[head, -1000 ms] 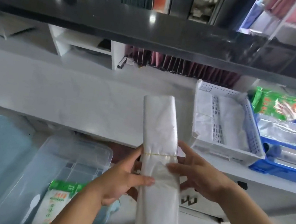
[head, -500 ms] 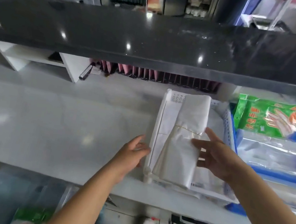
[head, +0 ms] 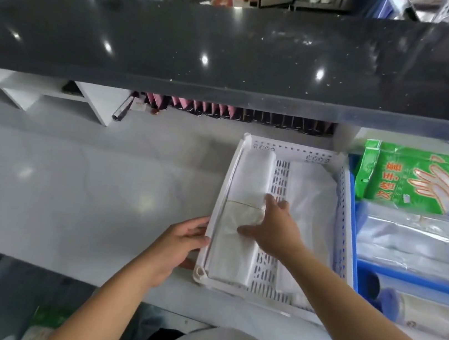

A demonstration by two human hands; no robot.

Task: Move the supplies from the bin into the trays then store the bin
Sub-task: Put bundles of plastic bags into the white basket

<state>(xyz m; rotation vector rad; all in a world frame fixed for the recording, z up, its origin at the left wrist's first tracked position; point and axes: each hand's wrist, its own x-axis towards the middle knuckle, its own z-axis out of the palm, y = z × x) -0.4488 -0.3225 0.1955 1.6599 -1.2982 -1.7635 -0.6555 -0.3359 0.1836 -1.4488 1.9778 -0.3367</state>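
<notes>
A: Where is the bundle of white bags (head: 244, 202) seen?

B: It is laid flat along the left side of the white tray (head: 342, 205), lengthwise, with a thin band drawn across its middle. A second white bundle (head: 310, 200) is seen along the tray's right side, with a strip of slotted tray floor left bare between the two.

A: How is the right hand (head: 272, 229) placed?

B: It is stretched over the tray with the fingers spread and laid flat. The thumb is rested on the left bundle just below the band, and the fingertips are set at the bundle's right edge. Nothing is pinched; its grip is spread.

A: And the left hand (head: 179, 247)?

B: It is set against the outside of the tray's left wall near the front corner, with the thumb touching the rim. The fingers are loosely curled beside the wall; whether the wall is actually gripped cannot be told.

A: Where is the tray kept?

B: It is stood on the pale desk (head: 70, 181), under a dark glossy shelf (head: 234, 55). Just beside it on the right a blue tray (head: 354, 238) is placed, in which a green packet of gloves (head: 419, 181) and clear wrapped packs (head: 416, 242) are held.

A: Is the bin shown?

B: Only a blurred clear shape with something green is made out at the lower left; it cannot be identified with certainty.
</notes>
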